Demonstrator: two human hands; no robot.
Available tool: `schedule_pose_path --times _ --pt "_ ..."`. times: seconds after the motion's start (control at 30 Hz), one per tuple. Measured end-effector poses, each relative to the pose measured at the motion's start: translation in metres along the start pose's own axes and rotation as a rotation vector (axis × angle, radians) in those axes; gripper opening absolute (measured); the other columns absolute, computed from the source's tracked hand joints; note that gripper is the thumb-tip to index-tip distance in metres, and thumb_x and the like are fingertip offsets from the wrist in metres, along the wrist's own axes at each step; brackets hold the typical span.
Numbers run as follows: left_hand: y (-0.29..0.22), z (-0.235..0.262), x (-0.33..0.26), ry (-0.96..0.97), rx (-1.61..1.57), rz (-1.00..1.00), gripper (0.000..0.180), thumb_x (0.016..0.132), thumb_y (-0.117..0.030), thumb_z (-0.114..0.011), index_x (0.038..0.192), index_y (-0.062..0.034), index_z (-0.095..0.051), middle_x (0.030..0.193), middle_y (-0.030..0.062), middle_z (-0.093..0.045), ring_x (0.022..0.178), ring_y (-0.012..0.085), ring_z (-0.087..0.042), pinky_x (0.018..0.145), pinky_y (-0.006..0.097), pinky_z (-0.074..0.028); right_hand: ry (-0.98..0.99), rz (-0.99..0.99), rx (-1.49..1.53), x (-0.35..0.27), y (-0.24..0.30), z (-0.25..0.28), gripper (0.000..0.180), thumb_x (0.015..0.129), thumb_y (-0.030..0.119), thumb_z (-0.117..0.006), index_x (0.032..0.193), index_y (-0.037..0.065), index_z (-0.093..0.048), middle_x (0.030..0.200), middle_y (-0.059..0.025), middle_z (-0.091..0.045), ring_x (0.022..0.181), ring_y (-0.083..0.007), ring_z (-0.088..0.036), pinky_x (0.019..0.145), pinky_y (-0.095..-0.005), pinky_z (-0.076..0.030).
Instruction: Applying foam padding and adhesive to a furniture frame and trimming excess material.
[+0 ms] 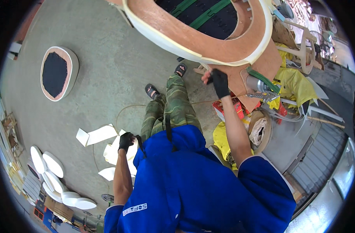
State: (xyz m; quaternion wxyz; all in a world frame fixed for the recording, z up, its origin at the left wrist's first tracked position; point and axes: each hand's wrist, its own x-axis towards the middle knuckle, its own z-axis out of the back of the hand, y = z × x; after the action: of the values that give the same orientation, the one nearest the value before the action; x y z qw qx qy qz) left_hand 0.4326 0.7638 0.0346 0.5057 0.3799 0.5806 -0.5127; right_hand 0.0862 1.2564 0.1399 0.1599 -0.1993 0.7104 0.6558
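Note:
My right hand [218, 82], in a black fingerless glove, is just below the near edge of a large rounded plywood frame [224, 50]. Its bare fingertips point left and are bent together; anything between them is too small to make out. White foam lines the frame's outer rim, and green straps [208, 16] cross the black mesh inside. Down at my left side, my left hand [125, 141] wears a matching glove and is close to a black strap [140, 145] at my waist. Its fingers are mostly hidden. White foam pieces [103, 134] lie on the floor beside it.
A spray gun [265, 96] with a hose lies near a metal can [255, 82] at right, among yellow plastic sheets [298, 83]. A smaller oval frame [72, 72] stands on the floor at left. White oval pads [53, 164] are at lower left. A thin hose [121, 110] crosses the floor.

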Motion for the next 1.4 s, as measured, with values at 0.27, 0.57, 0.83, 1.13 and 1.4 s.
schedule_pose_path --times 0.27,0.57,0.83,1.13,1.4 --pt "0.009 0.000 -0.041 -0.125 -0.134 -0.104 0.027 0.098 -0.025 -0.057 0.109 -0.0028 -0.067 0.088 0.0065 -0.069 0.076 0.0154 -0.065 0.066 0.031 -0.054 -0.185 -0.469 0.019 0.078 -0.173 -0.014 0.021 0.098 0.028 -0.060 0.108 0.011 -0.068 0.091 -0.0078 -0.073 0.069 -0.0178 -0.068 0.061 -0.0363 -0.057" --pt "0.036 -0.039 -0.055 -0.042 0.050 -0.273 0.030 0.103 -0.027 -0.056 0.104 0.0012 -0.066 0.086 0.0073 -0.068 0.076 0.0156 -0.066 0.069 0.031 -0.055 -0.577 -0.309 -0.039 0.258 -0.250 -0.065 0.034 0.094 0.037 -0.062 0.117 0.012 -0.066 0.099 -0.0104 -0.070 0.083 -0.0264 -0.068 0.072 -0.0465 -0.058" --pt "0.115 -0.020 -0.058 -0.070 0.009 0.028 0.035 0.102 -0.033 -0.055 0.109 -0.0009 -0.067 0.091 0.0087 -0.071 0.080 0.0178 -0.068 0.069 0.033 -0.056 -0.666 -0.248 -0.176 0.263 -0.258 -0.050 0.040 0.091 0.041 -0.063 0.115 0.009 -0.066 0.105 -0.0144 -0.069 0.089 -0.0319 -0.067 0.077 -0.0471 -0.057" --pt "0.075 -0.026 -0.047 -0.057 -0.034 -0.041 0.032 0.102 -0.029 -0.058 0.121 -0.0040 -0.066 0.098 0.0072 -0.071 0.086 0.0157 -0.066 0.070 0.031 -0.054 -0.687 -0.237 -0.284 0.262 -0.258 -0.042 0.047 0.088 0.046 -0.065 0.112 0.006 -0.066 0.111 -0.0190 -0.068 0.096 -0.0380 -0.066 0.083 -0.0477 -0.055" --pt "0.068 -0.027 -0.038 -0.015 -0.104 -0.197 0.029 0.097 -0.017 -0.063 0.122 -0.0023 -0.064 0.102 0.0114 -0.071 0.085 0.0187 -0.068 0.073 0.034 -0.060 -0.459 -0.210 -0.833 0.200 -0.297 -0.052 0.053 0.086 0.050 -0.066 0.110 0.003 -0.066 0.116 -0.0231 -0.068 0.102 -0.0435 -0.065 0.088 -0.0483 -0.054"
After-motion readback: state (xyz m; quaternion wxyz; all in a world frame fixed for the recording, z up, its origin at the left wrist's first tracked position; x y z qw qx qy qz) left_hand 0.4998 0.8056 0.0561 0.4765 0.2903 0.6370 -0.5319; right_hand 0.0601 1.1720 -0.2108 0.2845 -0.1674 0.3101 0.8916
